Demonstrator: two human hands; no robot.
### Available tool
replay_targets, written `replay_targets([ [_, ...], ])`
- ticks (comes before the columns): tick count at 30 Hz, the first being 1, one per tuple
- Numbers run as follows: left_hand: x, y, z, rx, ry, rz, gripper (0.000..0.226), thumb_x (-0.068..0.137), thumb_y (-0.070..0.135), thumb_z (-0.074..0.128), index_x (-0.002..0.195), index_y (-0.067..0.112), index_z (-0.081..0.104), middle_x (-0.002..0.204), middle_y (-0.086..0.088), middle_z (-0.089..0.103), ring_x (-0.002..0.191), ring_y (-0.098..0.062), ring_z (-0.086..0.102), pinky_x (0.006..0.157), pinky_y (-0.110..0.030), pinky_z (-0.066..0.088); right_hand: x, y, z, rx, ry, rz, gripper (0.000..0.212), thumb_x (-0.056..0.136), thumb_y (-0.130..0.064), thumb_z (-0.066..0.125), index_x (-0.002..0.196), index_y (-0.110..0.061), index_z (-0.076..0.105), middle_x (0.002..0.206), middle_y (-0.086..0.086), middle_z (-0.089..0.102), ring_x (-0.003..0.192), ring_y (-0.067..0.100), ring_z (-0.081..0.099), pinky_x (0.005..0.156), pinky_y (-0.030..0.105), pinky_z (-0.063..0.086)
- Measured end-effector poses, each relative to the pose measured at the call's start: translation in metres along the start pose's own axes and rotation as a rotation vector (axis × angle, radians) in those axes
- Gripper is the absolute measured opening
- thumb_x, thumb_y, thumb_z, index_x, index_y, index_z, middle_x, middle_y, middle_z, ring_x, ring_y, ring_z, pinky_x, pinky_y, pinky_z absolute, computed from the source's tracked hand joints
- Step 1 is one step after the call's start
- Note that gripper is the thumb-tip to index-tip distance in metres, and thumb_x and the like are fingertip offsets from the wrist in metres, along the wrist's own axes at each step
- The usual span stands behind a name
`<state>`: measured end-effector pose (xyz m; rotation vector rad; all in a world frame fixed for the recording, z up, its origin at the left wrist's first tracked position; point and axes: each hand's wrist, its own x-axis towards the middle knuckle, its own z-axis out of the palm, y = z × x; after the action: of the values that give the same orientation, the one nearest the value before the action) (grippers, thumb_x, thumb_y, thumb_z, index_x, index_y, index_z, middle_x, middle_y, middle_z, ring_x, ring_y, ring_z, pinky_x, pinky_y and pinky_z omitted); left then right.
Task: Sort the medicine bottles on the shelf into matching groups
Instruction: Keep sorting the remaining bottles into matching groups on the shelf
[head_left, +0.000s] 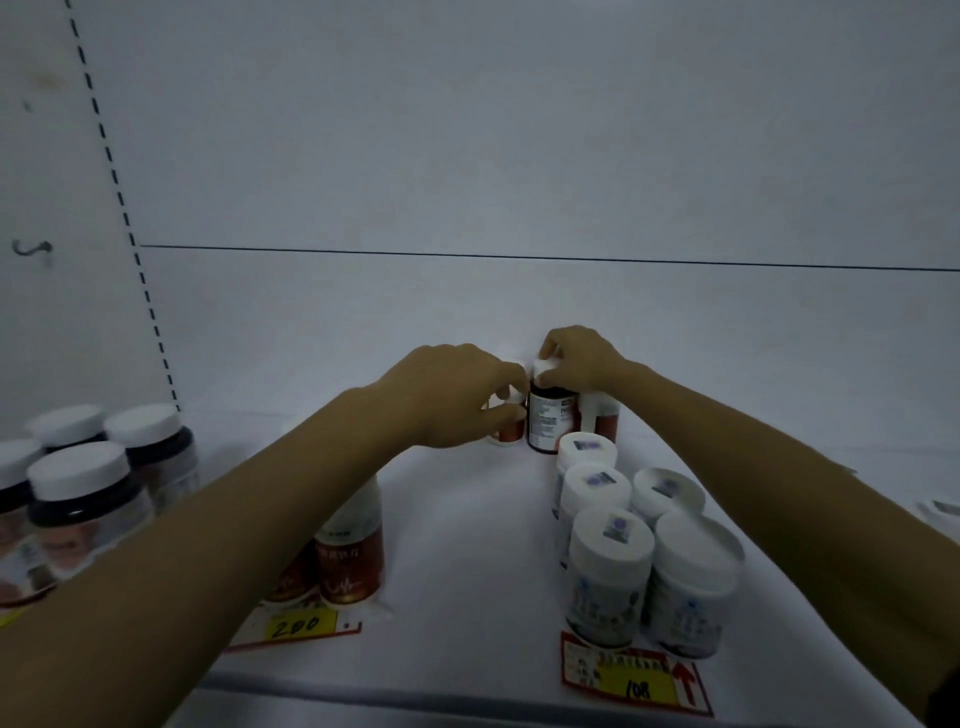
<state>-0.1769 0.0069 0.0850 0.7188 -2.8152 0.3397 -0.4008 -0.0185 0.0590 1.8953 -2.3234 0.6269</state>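
Observation:
At the back of the white shelf (467, 545), my left hand (457, 395) grips the white cap of a red-labelled bottle (511, 434). Beside it my right hand (576, 358) holds the white cap of a dark bottle (550, 423) with a white label. Another red-labelled bottle (605, 421) stands just right of the dark one, partly hidden by my wrist. Under my left forearm stand red-labelled bottles (353, 556). Several white bottles (613, 561) with stickered caps form a group at the front right. Dark jars (83, 499) with white lids stand at the far left.
A yellow price tag marked 200 (298, 626) and a red-framed tag marked 108 (636, 683) sit on the shelf's front edge. The back panel (519, 156) rises behind. A slotted upright (119, 197) runs at the left. A white lid (943, 509) shows at the far right.

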Motion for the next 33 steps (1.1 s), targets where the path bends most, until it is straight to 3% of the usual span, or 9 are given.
replay_targets([
  [7, -0.009, -0.015, -0.009, -0.097, 0.209, -0.168, 0.050, 0.089, 0.050, 0.047, 0.135, 0.034, 0.035, 0.128, 0.011, 0.056, 0.112, -0.012, 0.055, 0.087, -0.035, 0.049, -0.003, -0.035, -0.030, 0.153, 0.194, -0.038, 0.034, 0.072, -0.027, 0.072, 0.104, -0.015, 0.066, 0.113, 0.004, 0.060, 0.095, 0.016, 0.054, 0.074, 0.028, 0.042],
  [12, -0.028, -0.037, -0.018, -0.320, 0.256, -0.265, 0.051, 0.086, 0.050, 0.053, 0.132, 0.033, 0.039, 0.126, 0.010, 0.057, 0.109, -0.013, 0.057, 0.089, -0.038, 0.050, -0.011, -0.089, -0.057, 0.364, 0.358, -0.065, 0.032, 0.072, -0.029, 0.075, 0.100, -0.014, 0.068, 0.103, 0.002, 0.062, 0.091, 0.016, 0.057, 0.074, 0.031, 0.049],
  [18, -0.080, -0.080, -0.043, -0.669, 0.361, -0.313, 0.069, 0.077, 0.048, 0.067, 0.135, 0.026, 0.036, 0.131, 0.005, 0.054, 0.101, -0.011, 0.054, 0.084, -0.029, 0.046, -0.027, -0.187, -0.071, 0.763, 0.287, -0.042, 0.027, 0.069, -0.032, 0.081, 0.085, -0.013, 0.069, 0.092, 0.002, 0.070, 0.086, 0.016, 0.067, 0.068, 0.026, 0.052],
  [20, -0.105, -0.095, -0.046, -0.835, 0.424, -0.311, 0.082, 0.072, 0.045, 0.073, 0.138, 0.025, 0.030, 0.132, 0.004, 0.052, 0.097, -0.008, 0.053, 0.085, -0.026, 0.046, -0.034, -0.218, -0.069, 0.854, 0.271, -0.023, 0.031, 0.067, -0.033, 0.082, 0.085, -0.011, 0.070, 0.088, 0.002, 0.072, 0.083, 0.016, 0.068, 0.068, 0.026, 0.053],
  [23, -0.140, -0.116, -0.042, -0.896, 0.471, -0.306, 0.090, 0.069, 0.041, 0.077, 0.141, 0.027, 0.025, 0.136, 0.002, 0.048, 0.099, -0.009, 0.054, 0.089, -0.028, 0.047, -0.043, -0.259, -0.057, 0.910, 0.254, 0.021, 0.036, 0.069, -0.032, 0.081, 0.091, -0.007, 0.069, 0.088, 0.002, 0.072, 0.081, 0.014, 0.067, 0.066, 0.023, 0.052],
  [27, -0.171, -0.143, -0.032, -0.954, 0.418, -0.307, 0.088, 0.071, 0.041, 0.075, 0.142, 0.029, 0.025, 0.139, 0.000, 0.045, 0.105, -0.014, 0.057, 0.091, -0.030, 0.047, -0.055, -0.302, -0.041, 0.915, 0.242, 0.045, 0.034, 0.071, -0.029, 0.080, 0.093, -0.006, 0.068, 0.088, 0.001, 0.070, 0.081, 0.013, 0.066, 0.066, 0.023, 0.051],
  [33, -0.203, -0.190, -0.040, -1.442, 0.227, -0.212, 0.056, 0.082, 0.051, 0.051, 0.129, 0.021, 0.045, 0.111, 0.000, 0.066, 0.101, -0.016, 0.065, 0.093, -0.037, 0.051, -0.064, -0.346, -0.037, 1.050, 0.227, -0.044, 0.021, 0.077, -0.022, 0.073, 0.090, -0.006, 0.066, 0.091, 0.000, 0.070, 0.080, 0.014, 0.065, 0.073, 0.026, 0.053],
])
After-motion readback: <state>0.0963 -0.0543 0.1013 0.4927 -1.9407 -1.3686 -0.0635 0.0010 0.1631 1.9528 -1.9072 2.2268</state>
